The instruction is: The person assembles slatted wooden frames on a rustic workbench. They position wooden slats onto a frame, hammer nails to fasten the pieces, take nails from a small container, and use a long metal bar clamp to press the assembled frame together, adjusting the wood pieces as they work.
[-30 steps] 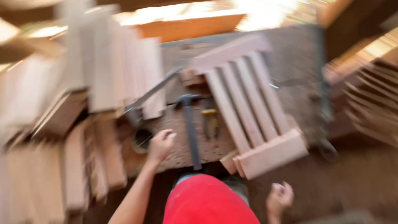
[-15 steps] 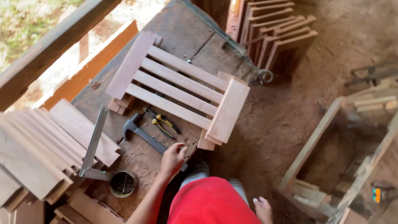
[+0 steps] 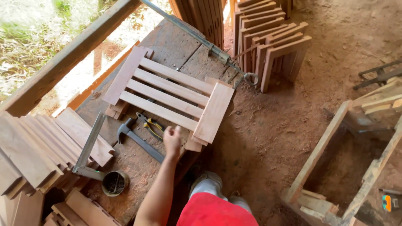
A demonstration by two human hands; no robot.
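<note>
My left hand hovers over the worn workbench, fingers loosely curled, right at the near edge of a slatted wooden panel. Whether it holds anything small is unclear. A hammer lies just left of the hand, its handle end almost under my wrist. Beside the hammer, yellow-handled pliers rest on the bench. My right hand is out of view.
A metal try square and a tin of nails sit at the bench's near left by stacked boards. Finished slatted panels lean beyond the bench. A long metal bar crosses its far corner. A wooden frame stands on the dirt floor at right.
The view has swung and steadied, so the bench now sits to the left. My left hand has shifted from near the hammer towards the panel's edge. My right hand has dropped out of view.
</note>
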